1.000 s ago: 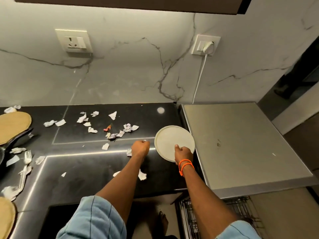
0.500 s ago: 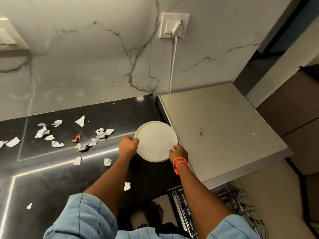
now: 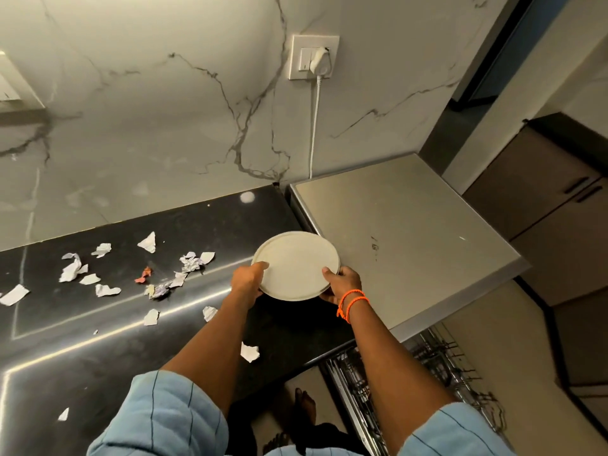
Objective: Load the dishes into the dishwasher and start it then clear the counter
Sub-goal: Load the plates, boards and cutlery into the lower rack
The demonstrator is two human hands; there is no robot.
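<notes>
Left hand (image 3: 247,280), right hand (image 3: 342,284), gripping plate (image 3: 296,263) rim

A person holds a round white plate (image 3: 296,265) with both hands above the right end of a black surface (image 3: 98,340). The left hand (image 3: 247,280) grips the plate's left rim, thumb on top; the right hand (image 3: 342,284) grips the right rim, an orange cord bracelet (image 3: 352,302) round its wrist. Torn paper scraps (image 3: 105,278) lie scattered over the surface to the left. Just right of the plate stands a grey dishwasher top (image 3: 411,232), with a wire dishwasher rack (image 3: 437,366) pulled out below it. On the marble wall (image 3: 164,110), a white plug (image 3: 320,62) sits in a socket, its cable hanging down.
</notes>
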